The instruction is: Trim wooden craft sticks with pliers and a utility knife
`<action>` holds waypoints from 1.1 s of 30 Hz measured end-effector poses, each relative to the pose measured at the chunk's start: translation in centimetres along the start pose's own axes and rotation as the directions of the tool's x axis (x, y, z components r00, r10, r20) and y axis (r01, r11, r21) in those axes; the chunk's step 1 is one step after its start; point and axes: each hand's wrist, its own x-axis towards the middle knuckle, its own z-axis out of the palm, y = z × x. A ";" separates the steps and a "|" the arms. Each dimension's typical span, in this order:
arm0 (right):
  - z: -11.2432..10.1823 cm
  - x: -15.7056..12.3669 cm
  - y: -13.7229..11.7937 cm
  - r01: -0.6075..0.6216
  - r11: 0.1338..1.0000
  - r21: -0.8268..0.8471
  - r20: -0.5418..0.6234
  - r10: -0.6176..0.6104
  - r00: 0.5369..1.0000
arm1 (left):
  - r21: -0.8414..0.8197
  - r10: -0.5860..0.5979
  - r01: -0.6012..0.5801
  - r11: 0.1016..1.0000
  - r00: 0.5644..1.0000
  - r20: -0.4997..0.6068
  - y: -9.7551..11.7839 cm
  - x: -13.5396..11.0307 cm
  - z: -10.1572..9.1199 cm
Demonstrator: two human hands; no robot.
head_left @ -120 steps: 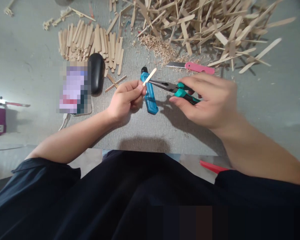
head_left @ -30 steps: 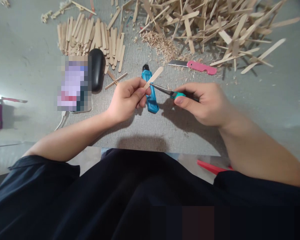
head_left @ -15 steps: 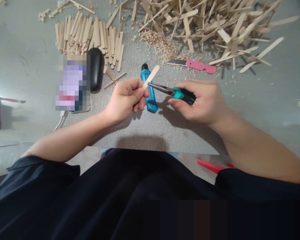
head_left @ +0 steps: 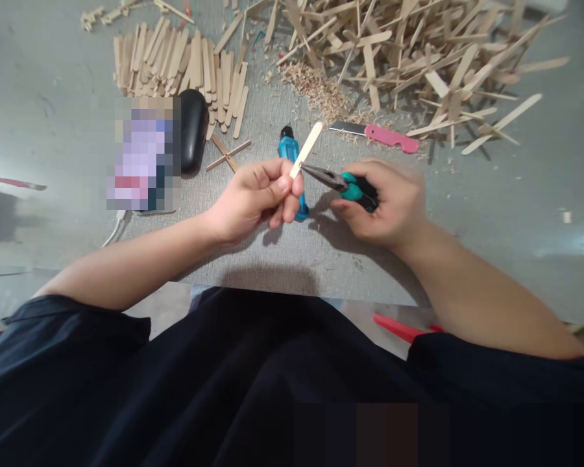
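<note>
A pale wooden craft stick (head_left: 311, 143) is pinched between the thumb and fingers of my left hand (head_left: 257, 196), its rounded end pointing up and to the right. My right hand (head_left: 389, 201) is wrapped around the teal and black handles of needle-nose pliers (head_left: 328, 177). The tips of the pliers meet the edge of the stick just above my left fingertips; whether they grip it I cannot tell. Under the stick, partly covered by my left hand, lies a blue bottle (head_left: 288, 148) with a black cap. A pink folding knife (head_left: 392, 138) lies open beyond the pliers.
A large heap of craft sticks (head_left: 418, 58) fills the back right, beside wood shavings (head_left: 314, 91). Stacked sticks (head_left: 156, 58) lie at the back left. Nearer are a black case (head_left: 193, 133), a blurred-out phone (head_left: 143, 159) with a cable, and two crossed sticks (head_left: 228, 156).
Both hands, with the stick and the pliers, have shifted slightly. The stick now stands a little steeper, and the whole view has moved a bit. Both grips stay the same.
</note>
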 end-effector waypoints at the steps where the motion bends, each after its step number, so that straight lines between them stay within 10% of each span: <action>1: -0.1 -0.1 -0.3 -0.002 0.999 -0.033 -0.018 0.002 1.000 | 0.090 0.056 -0.051 0.995 0.997 -0.059 0.0 0.0 0.0; 5: -0.1 -0.4 -0.9 0.023 0.983 -0.184 -0.068 -0.036 0.997 | 0.360 0.181 -0.091 0.928 0.958 -0.223 -0.1 0.2 -0.2; 11: -0.5 -0.4 -0.3 -0.043 0.941 -0.337 -0.070 0.021 0.997 | 0.353 0.069 0.023 0.935 0.967 -0.246 0.4 0.3 -0.5; 18: -1.5 0.9 -1.3 -0.226 0.966 0.124 0.123 0.211 0.970 | 0.292 0.079 -0.017 0.956 0.977 -0.200 -0.1 0.6 -1.0; 25: -2.9 1.6 -2.7 -0.792 0.285 0.539 0.765 0.226 0.602 | 0.283 0.304 -0.264 0.922 0.947 -0.106 -0.8 1.4 -1.9; 27: -2.8 1.4 -2.9 -0.737 0.404 0.542 0.685 0.296 0.666 | 0.288 0.295 -0.248 0.925 0.947 -0.132 -0.7 1.3 -1.8; 30: -1.9 0.7 -2.8 -0.463 0.823 0.328 0.211 0.414 0.885 | 0.305 0.270 -0.210 0.929 0.948 -0.170 -0.4 1.0 -1.4; 33: -0.9 0.1 -2.4 -0.325 0.932 0.158 -0.005 0.330 0.944 | 0.326 0.267 -0.193 0.926 0.943 -0.200 -0.2 0.6 -0.8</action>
